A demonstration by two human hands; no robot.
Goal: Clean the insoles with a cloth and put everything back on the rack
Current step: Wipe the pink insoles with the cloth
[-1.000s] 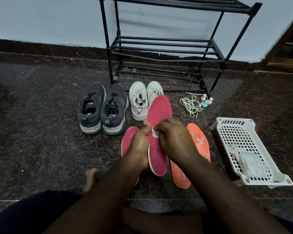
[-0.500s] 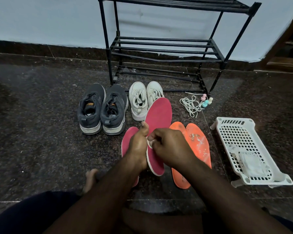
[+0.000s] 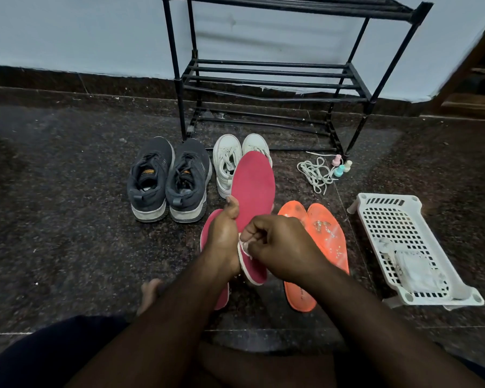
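**Pink insole held between both hands**

The left hand grips the raised pink insole by its left edge, thumb on top. The right hand pinches a white cloth against its near end. The insole's long axis runs near to far, its broad end toward the rack.

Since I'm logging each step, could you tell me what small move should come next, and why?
Probably wipe the cloth toward the toe of the pink insole: the right hand pinches it near the heel, the left hand steadies the insole, and the upper part lies uncovered.
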